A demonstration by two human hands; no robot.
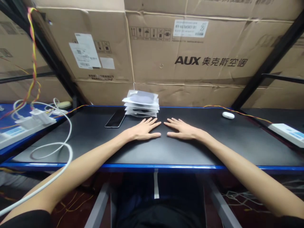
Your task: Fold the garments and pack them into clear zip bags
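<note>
My left hand lies flat on the black table top, palm down and fingers spread, holding nothing. Its fingertips are just in front of a stack of white packets at the table's back edge. My right hand rests flat beside it, also with fingers apart and nothing in it. A small gap separates the two hands. To the left of the stack lies a dark phone, screen up. Toward the right back sits a small white rounded case.
Cardboard panels stand behind the table between black metal posts. At the left, a power strip holds plugs, and a white cable loops over the table and my left forearm. Another power strip is at the right edge.
</note>
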